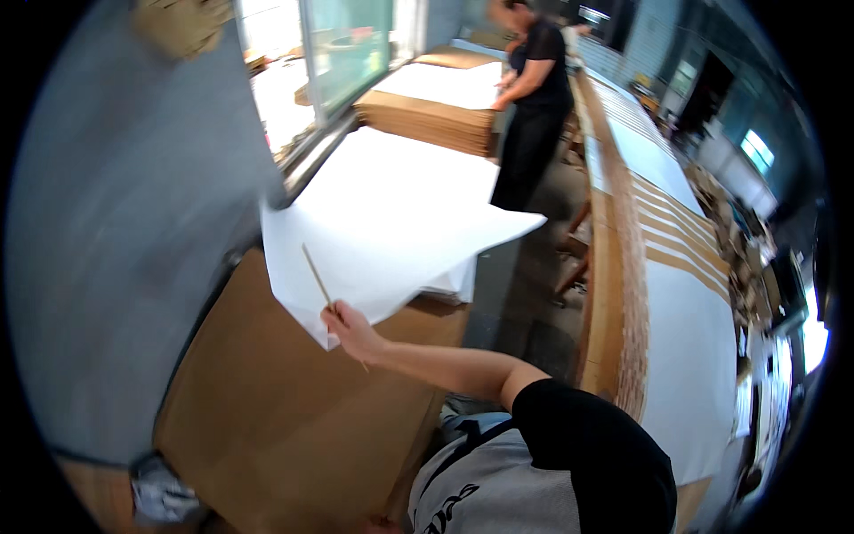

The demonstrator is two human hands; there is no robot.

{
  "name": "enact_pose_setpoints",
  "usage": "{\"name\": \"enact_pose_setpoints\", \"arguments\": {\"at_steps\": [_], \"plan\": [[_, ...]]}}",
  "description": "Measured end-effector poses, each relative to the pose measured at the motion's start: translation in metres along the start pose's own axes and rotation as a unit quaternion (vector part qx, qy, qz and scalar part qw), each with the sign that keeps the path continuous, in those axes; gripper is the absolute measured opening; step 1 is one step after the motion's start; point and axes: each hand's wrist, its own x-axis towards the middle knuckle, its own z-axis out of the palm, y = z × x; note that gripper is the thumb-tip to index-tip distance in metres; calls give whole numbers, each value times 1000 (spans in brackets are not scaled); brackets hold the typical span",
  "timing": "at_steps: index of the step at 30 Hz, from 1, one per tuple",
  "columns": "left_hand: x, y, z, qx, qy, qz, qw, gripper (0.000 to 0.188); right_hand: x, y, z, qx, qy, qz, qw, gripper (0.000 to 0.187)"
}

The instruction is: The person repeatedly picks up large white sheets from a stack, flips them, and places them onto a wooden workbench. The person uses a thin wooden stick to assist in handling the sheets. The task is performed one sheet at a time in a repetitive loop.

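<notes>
The right hand [354, 336] grips a thin wooden stick [315, 271], whose upper length overlaps a large white paper sheet [382, 214]; the sheet's near corner is at the fingers. A brown sheet [294, 418] spreads below. The left hand [382, 525] barely shows at the lower edge; its state cannot be told.

I see strong daylight from the window [311, 67] at upper left, its brightest part blown out to white, and the white sheet [391, 196] glares until its surface loses detail. The upper right looks dim, with a harsh flare at the far-right edge. The grey wall [107, 240] is smeared; fisheye distortion bows the long table [609, 231], and black swallows my corners.
</notes>
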Motion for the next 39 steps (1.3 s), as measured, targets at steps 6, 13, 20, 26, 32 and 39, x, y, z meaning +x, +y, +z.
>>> {"name": "enact_pose_setpoints", "arguments": {"at_steps": [6, 13, 20, 26, 32, 39], "plan": [[-22, -2, -32, -152, 46, -36, 987, 28, -148, 60, 154, -72, -180, 42, 980, 23], [-34, 5, -26, -50, 35, -4, 998, 29, -294, 109, 218, -127, -446, 128, 876, 24], [25, -48, -40, -224, 70, 101, 967, 30, -316, 129, 216, -181, -495, 112, 842, 22], [-38, 14, -2, -63, 11, -6, 998, 30, -224, 107, 137, -205, -525, 345, 751, 34], [-36, 9, 2, -28, 68, -9, 997, 33, -131, 200, -61, -77, -113, 320, 938, 26], [-37, 15, -6, -32, 82, -27, 996, 33, -47, 152, -73, 39, 160, 366, 916, 28]]}}
